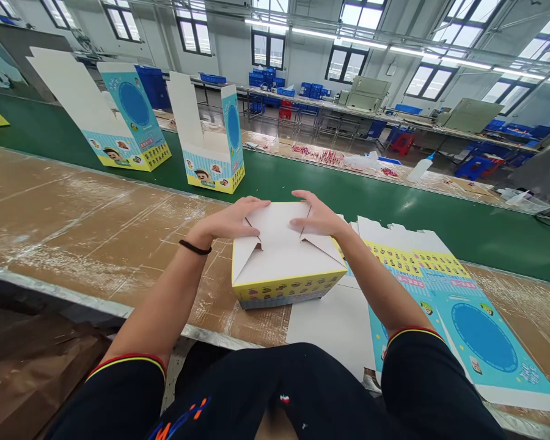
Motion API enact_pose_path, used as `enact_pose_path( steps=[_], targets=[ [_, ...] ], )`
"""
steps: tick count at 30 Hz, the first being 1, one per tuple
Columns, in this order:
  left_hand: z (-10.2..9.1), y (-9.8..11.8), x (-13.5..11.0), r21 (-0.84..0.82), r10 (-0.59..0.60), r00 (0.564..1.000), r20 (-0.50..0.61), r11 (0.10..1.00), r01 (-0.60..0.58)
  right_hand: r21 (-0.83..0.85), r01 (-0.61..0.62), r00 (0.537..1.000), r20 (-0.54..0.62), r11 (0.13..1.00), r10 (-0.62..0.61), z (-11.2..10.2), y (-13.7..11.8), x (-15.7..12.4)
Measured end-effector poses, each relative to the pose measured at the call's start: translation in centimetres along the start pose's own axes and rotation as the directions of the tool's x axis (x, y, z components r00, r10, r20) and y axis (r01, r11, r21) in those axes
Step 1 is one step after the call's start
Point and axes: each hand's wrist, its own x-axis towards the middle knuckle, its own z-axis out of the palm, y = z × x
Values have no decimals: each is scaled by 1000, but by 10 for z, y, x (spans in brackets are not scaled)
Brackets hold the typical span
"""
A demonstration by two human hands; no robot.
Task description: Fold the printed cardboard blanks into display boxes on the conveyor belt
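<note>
A small carton (282, 263) with white interlocking flaps and a yellow printed band stands on the brown worktable (96, 232) in front of me. My left hand (233, 221) lies flat on its left flap, fingers stretched toward the far edge. My right hand (318, 215) presses flat on the right flap, fingers pointing left. Neither hand grips anything. A black band circles my left wrist.
Flat printed carton blanks (458, 305) lie to the right of the carton, partly under my right arm. Two erected display cartons (132, 122) (211, 140) stand on the green conveyor belt (394, 201) beyond. Benches, blue crates and stools fill the back.
</note>
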Motion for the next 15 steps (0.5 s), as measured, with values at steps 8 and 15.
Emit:
enact_pose_path(
  steps=[8, 15],
  targets=[
    [7, 14, 6, 36, -59, 995, -74, 997, 62, 494, 8, 947, -284, 870, 153, 13, 15, 10],
    [11, 3, -51, -258, -179, 842, -510, 965, 49, 479, -476, 867, 117, 738, 484, 34, 37, -38]
  ],
)
